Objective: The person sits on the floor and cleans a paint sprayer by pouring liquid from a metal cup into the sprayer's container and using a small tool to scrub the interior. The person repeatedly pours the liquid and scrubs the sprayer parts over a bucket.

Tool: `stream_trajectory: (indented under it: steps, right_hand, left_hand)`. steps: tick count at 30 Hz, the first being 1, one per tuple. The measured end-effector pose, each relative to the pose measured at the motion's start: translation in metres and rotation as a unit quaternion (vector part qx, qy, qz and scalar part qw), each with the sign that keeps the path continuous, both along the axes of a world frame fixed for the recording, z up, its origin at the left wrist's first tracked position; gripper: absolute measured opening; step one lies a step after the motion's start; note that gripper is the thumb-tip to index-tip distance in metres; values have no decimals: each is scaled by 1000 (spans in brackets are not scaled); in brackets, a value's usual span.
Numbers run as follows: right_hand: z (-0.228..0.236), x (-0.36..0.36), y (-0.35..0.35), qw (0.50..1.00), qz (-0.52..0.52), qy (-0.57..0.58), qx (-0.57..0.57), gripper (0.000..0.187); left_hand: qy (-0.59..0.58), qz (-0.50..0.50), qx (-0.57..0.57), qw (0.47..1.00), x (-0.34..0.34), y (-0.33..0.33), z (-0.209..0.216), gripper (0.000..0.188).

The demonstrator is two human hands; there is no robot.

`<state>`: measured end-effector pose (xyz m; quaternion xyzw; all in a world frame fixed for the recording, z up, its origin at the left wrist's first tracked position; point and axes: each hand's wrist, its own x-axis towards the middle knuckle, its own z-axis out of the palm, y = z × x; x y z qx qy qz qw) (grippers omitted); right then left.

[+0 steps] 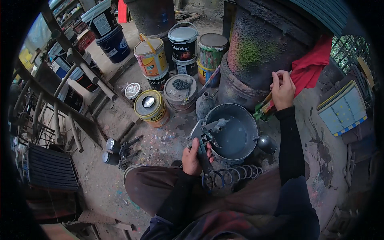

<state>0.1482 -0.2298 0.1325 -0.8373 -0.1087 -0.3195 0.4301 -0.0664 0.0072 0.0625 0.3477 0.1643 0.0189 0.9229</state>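
My left hand [192, 161] is wrapped round the handle of a spray gun [205, 159]. The gun's nozzle end sits over the left side of a wide metal basin [255, 124], which holds grey liquid. A coiled air hose [236, 173] lies below the gun, across my lap. Up and to the right, my right hand [283, 90] is raised with its fingers curled together; whatever they pinch, if anything, is hidden. Close by that hand are a red cloth [313, 66] and a crumpled colourful wrapper [263, 111]. A rounded metal cup [267, 144] sits against the basin's right edge.
A grey-stained bottle [205, 105] stands behind the basin. Paint tins and buckets, including a yellow tin [152, 114] and a stained bucket [181, 98], crowd beyond it. A large drum [256, 44] rises at the back right. Small tins [111, 157] stand at the left.
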Motion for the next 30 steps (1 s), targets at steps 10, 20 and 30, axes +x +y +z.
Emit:
stream_trajectory:
  steps: [10,20,30]
  right_hand:
    - [28,-121,37,892,349,188,217,10]
    - [11,-141,53,869,398,187,228,19]
    - [1,-136,60,892,400,152,145,8]
  left_hand:
    - [-19,-27,14,999,-7,0,-1,34]
    - [-27,-33,26,999,-10,-5,4,33]
    - [-24,-34,21,999,-11,-5,6,32]
